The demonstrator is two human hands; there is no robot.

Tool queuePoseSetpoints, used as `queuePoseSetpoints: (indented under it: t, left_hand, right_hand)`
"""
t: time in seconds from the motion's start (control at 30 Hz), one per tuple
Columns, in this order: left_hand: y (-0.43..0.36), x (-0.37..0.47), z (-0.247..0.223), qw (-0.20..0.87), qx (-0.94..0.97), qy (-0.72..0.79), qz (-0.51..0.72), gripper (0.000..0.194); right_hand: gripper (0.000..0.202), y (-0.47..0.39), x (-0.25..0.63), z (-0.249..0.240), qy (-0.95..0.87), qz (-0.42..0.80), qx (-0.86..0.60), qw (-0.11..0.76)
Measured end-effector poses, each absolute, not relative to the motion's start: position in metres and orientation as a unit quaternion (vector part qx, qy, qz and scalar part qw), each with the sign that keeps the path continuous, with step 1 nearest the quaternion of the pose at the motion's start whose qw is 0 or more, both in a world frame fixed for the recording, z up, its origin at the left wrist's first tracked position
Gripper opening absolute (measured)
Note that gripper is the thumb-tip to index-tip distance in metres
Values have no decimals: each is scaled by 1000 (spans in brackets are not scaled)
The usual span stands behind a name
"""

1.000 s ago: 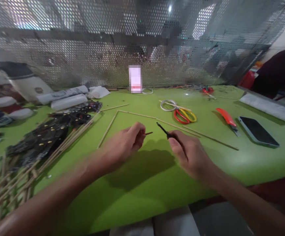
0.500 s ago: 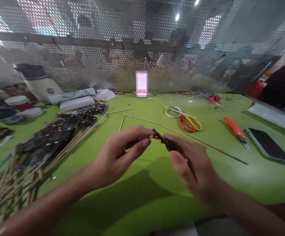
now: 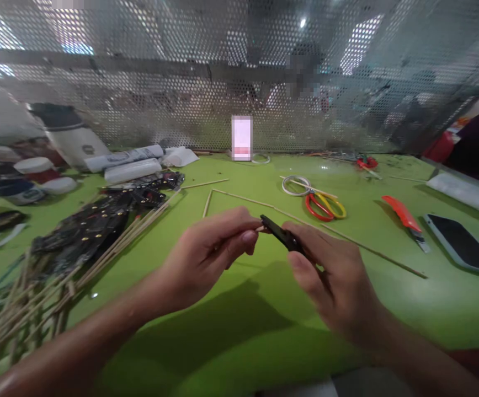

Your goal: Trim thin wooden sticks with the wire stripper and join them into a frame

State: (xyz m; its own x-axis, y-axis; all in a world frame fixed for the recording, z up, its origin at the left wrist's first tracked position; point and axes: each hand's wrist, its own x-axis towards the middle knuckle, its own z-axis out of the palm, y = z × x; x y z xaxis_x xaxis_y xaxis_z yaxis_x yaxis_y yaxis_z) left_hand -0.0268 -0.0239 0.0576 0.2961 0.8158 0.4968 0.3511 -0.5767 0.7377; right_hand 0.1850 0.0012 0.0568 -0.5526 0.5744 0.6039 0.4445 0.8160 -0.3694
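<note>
My right hand (image 3: 333, 270) is wrapped round a small black tool (image 3: 283, 234), whose tip points up and left. My left hand (image 3: 214, 253) pinches a small pale piece (image 3: 261, 228) between thumb and forefinger, right at the tool's tip. What exactly the piece is cannot be made out. Behind both hands, thin bamboo sticks (image 3: 378, 253) lie on the green table (image 3: 239, 336) in a bent line, with a short one at its left end.
Scissors (image 3: 326, 205) overlap a wire ring (image 3: 296, 186). An orange cutter (image 3: 403, 214) and a phone (image 3: 463, 242) lie at the right. Bundled sticks (image 3: 115, 248) and black plastic packets (image 3: 94, 223) cover the left. A mesh panel (image 3: 160, 99) stands behind.
The fingertips of my left hand have moved slightly right and closed more tightly at the tool's tip. The whole view has shifted a little.
</note>
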Motion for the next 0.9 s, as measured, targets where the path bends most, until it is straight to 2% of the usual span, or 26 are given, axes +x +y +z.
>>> queuePoseSetpoints:
  t: [0.23,0.6,0.77,0.9]
  left_hand:
    - [-24,-28,56,295,751,370,461,17]
    - [-22,-27,56,289,753,374,458,18]
    - [-21,-26,55,278,749,395,453,19]
    - [-22,-24,56,242,754,412,452,21]
  right_hand:
    - [14,0,184,55,-865,160,-292,375]
    - [19,0,183,55,-851,224,-310,359]
    - [19,1,182,53,-848,219,-321,360]
    - [25,1,182,53,-863,143,-324,359]
